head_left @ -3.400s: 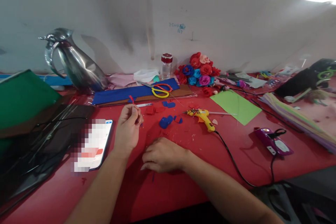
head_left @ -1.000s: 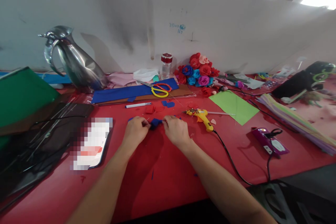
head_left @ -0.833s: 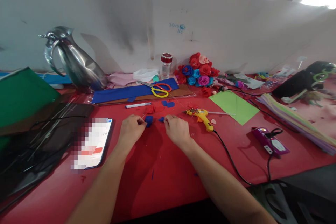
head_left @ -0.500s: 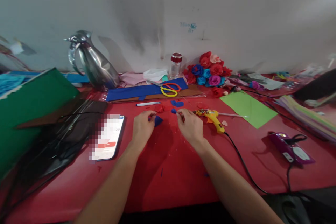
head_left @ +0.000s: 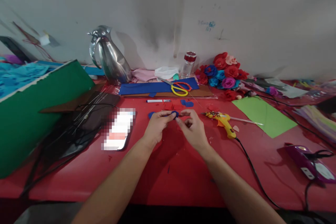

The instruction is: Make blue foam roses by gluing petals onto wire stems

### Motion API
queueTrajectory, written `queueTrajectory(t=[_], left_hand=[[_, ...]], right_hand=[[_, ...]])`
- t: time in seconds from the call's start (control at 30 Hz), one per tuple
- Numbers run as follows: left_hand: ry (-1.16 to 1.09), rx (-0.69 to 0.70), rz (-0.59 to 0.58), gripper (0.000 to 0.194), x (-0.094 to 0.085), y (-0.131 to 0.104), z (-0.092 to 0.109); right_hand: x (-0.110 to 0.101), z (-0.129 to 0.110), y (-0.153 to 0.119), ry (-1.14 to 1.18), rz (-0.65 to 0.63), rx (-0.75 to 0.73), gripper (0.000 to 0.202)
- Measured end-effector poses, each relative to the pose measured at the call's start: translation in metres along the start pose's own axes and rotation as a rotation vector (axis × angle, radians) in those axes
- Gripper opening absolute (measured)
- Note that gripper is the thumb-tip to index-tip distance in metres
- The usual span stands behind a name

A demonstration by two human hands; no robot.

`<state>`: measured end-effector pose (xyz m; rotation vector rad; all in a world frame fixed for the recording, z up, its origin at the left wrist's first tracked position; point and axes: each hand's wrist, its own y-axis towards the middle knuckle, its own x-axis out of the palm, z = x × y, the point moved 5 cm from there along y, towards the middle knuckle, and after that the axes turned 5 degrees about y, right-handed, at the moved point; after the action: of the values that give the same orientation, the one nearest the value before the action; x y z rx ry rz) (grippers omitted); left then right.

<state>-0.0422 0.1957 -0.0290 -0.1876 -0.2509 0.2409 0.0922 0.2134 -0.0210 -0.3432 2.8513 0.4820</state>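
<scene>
Above the middle of the red counter [head_left: 181, 185], the left hand [head_left: 155, 128] pinches a small blue piece [head_left: 175, 113] in its fingers. The right hand's [head_left: 194, 130] fingers curl narrowly at its right edge; whether they grip it I cannot tell.

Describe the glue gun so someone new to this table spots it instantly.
On the red table, find the lime-green sheet. Between it and the person's right hand lies the glue gun. Unlike the scissors, with one yellow and one red handle loop, it is pistol-shaped and yellow, trailing a black cord.
</scene>
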Motion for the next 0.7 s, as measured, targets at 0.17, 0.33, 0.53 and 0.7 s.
queueTrajectory(t=[0.17,0.33,0.53,0.7], left_hand=[[-0.042,0.002,-0.041,0.02,0.005,-0.003,0.005],[-0.08,-0.024,-0.03,0.028,0.004,-0.001,0.001],[-0.181,0.057,0.082,0.033,-0.011,0.003,0.008],[-0.222,0.03,0.098,0.036,-0.015,0.005,0.003]], right_hand=[[0.013,0.006,0.003,0.423,-0.189,0.275,0.035],[0.015,0.008,0.002,0.334,-0.244,0.277,0.031],[0.007,0.009,0.004,0.113,-0.179,0.185,0.027],[-0.013,0.012,0.008,-0.064,0.007,0.141,0.026]])
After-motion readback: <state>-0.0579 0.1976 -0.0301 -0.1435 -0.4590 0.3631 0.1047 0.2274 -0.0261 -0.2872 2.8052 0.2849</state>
